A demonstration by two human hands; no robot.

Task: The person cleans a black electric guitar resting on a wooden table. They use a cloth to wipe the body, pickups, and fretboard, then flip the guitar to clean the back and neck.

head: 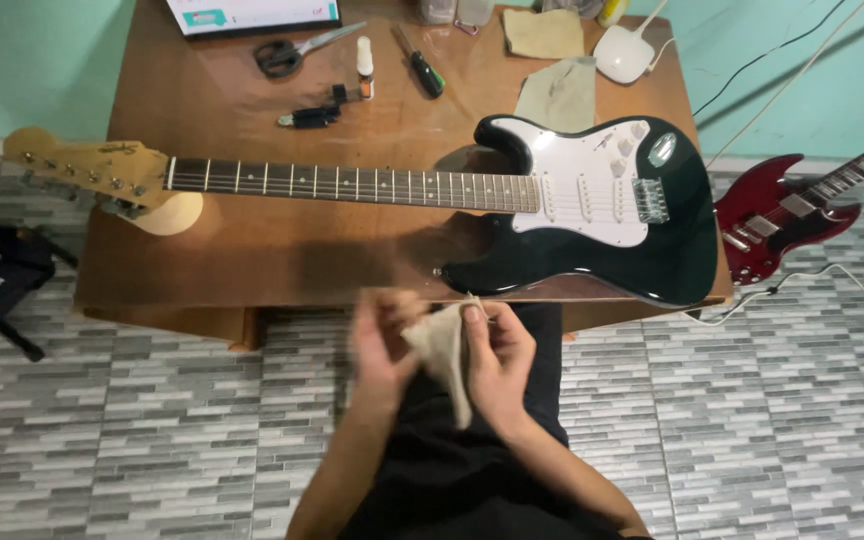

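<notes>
Mint-green walls and grey tiled flooring are seen around a wooden tabletop (252, 250), on which one black electric guitar (592, 210) is laid flat. A white, teal-marked package (252, 14) is set at the far edge. One beige cloth (442, 350) is pinched between the left hand (384, 350) and right hand (497, 365), held just before the near edge. Two more cloths (552, 70) are counted beyond the guitar body.

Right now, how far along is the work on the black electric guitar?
Done: black electric guitar lies flat on the wooden table, strings on. In hand: left hand and right hand hold a beige cloth clear of it. Left: body shows no cloth contact yet.
</notes>
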